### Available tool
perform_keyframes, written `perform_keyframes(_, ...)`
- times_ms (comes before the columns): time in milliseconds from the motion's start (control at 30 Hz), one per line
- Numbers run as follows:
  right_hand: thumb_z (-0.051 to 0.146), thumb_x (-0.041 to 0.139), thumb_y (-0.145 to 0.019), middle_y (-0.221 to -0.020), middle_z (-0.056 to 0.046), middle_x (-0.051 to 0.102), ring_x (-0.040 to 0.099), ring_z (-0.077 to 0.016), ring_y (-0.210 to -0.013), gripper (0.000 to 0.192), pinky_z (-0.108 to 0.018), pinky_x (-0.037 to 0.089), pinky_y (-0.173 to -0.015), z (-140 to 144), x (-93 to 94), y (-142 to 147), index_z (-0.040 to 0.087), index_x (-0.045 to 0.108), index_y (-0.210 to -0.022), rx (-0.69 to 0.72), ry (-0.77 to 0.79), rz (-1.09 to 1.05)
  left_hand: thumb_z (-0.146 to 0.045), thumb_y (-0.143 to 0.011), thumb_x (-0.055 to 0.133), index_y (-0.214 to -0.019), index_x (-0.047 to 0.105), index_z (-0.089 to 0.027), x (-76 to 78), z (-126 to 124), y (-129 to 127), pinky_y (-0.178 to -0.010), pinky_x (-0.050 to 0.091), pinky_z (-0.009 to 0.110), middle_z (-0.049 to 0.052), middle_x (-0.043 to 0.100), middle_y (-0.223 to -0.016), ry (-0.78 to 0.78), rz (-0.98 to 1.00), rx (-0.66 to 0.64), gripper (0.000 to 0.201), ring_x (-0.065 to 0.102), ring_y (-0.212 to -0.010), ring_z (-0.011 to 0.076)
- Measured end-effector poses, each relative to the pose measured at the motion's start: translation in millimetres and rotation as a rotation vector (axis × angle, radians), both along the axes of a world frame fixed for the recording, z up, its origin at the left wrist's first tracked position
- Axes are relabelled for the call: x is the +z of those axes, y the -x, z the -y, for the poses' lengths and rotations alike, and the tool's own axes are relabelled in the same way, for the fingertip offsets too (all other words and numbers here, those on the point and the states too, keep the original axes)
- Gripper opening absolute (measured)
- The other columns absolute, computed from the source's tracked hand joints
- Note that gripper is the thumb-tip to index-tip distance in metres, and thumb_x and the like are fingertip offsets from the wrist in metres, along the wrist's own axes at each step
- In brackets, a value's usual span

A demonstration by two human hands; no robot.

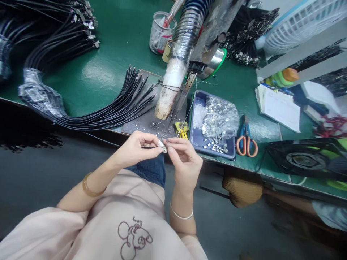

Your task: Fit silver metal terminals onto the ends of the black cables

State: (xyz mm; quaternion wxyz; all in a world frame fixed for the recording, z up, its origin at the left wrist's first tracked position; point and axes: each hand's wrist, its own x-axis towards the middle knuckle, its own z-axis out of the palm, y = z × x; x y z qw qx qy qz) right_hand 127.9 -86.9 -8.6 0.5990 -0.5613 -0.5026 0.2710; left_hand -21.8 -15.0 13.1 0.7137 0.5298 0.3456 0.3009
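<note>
Green-topped workbench [114,39], seen from above, its front edge running from 9 o'clock down toward 4 o'clock.

Left hand [135,146]: fingers pinched shut on the end of a thin black cable [148,147], just below the bench edge at frame centre.

Right hand [183,159]: fingertips closed narrowly on a small silver metal clip [164,148], touching the left fingertips; the clip meets the cable end between both hands.

Fan of loose black cables with bare tips [121,104]: at 10 o'clock from the hands, lying on the bench and over a grey mat [146,124].

Blue rectangular tray of small silver metal clips [214,141]: at 2 o'clock from the hands, near them; a crumpled clear bag lies in it.

Orange-and-blue-handled scissors [246,139]: just beside the tray at 3 o'clock.

Foil-wrapped flexible duct with a pale nozzle [176,76]: at 12 o'clock, tilted down toward the mat.

Clear plastic cup [160,34]: at 12 o'clock, far side of the bench.

Bundled black cables in plastic wrap [40,54]: at 10 o'clock, well apart.
</note>
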Motion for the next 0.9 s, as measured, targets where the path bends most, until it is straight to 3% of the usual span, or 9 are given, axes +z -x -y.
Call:
perform_keyframes(100, 0.015, 0.062, -0.094, -0.097, -0.002, 0.075, 0.074, -0.0172, -0.091, 0.013, -0.034, 0.064, -0.079, 4.6, 0.2, 5.5, 0.025, 0.07, -0.096, -0.163, -0.145, 0.085, -0.024, -0.069, 0.072, -0.066, 0.066, -0.012, 0.9, 1.0, -3.9, -0.052, 0.039, 0.02, -0.002, 0.054, -0.055, 0.002, -0.033, 0.061, 0.014, 0.045, -0.053, 0.0073)
perform_keyframes(267, 0.008, 0.06, -0.093, -0.101, -0.002, 0.077, 0.075, -0.0176, -0.092, 0.023, -0.035, 0.066, -0.079, 8.5, -1.9, 6.4, 0.026, 0.068, -0.106, -0.124, -0.294, 0.272, -0.024, -0.07, 0.068, -0.064, 0.062, -0.013, -0.4, 0.7, -7.2, -0.05, 0.029, 0.019, -0.006, 0.041, -0.052, -0.062, -0.058, 0.071, 0.013, 0.034, -0.05, 0.0057)
perform_keyframes(367, 0.006, 0.066, -0.088, -0.097, -0.001, 0.078, 0.076, -0.0166, -0.087, 0.023, -0.032, 0.065, -0.076, 7.0, -4.0, 5.7, 0.026, 0.068, -0.101, -0.157, -0.304, 0.337, -0.023, -0.07, 0.067, -0.065, 0.062, -0.014, 0.9, -0.7, -8.5, -0.05, 0.028, 0.02, -0.006, 0.041, -0.052, -0.082, -0.039, 0.096, 0.011, 0.034, -0.05, 0.0061)
perform_keyframes(567, 0.014, 0.067, -0.091, -0.094, -0.001, 0.077, 0.076, -0.0154, -0.086, 0.01, -0.028, 0.064, -0.072, -0.9, -4.4, 4.8, 0.023, 0.063, -0.092, -0.204, -0.179, 0.139, -0.026, -0.073, 0.067, -0.069, 0.067, -0.013, 2.1, -3.0, -9.2, -0.052, 0.032, 0.021, -0.004, 0.045, -0.053, -0.078, -0.044, 0.103, 0.013, 0.037, -0.052, 0.007)
perform_keyframes(700, 0.013, 0.067, -0.09, -0.095, -0.001, 0.078, 0.077, -0.0173, -0.089, 0.012, -0.033, 0.065, -0.078, -5.2, -6.0, 1.7, 0.024, 0.063, -0.09, -0.175, -0.225, 0.292, -0.027, -0.073, 0.069, -0.068, 0.068, -0.013, -0.2, -5.4, -11.0, -0.056, 0.04, 0.022, -0.001, 0.056, -0.06, -0.079, -0.042, 0.115, 0.015, 0.046, -0.057, 0.0089)
perform_keyframes(900, 0.008, 0.067, -0.088, -0.1, -0.002, 0.08, 0.078, -0.0174, -0.088, 0.019, -0.033, 0.065, -0.077, -10.1, -8.7, -2.1, 0.026, 0.061, -0.092, -0.189, -0.308, 0.529, -0.028, -0.072, 0.07, -0.063, 0.066, -0.013, 0.7, -10.0, -13.3, -0.057, 0.042, 0.021, -0.001, 0.057, -0.059, -0.083, -0.038, 0.133, 0.018, 0.048, -0.057, 0.0091)
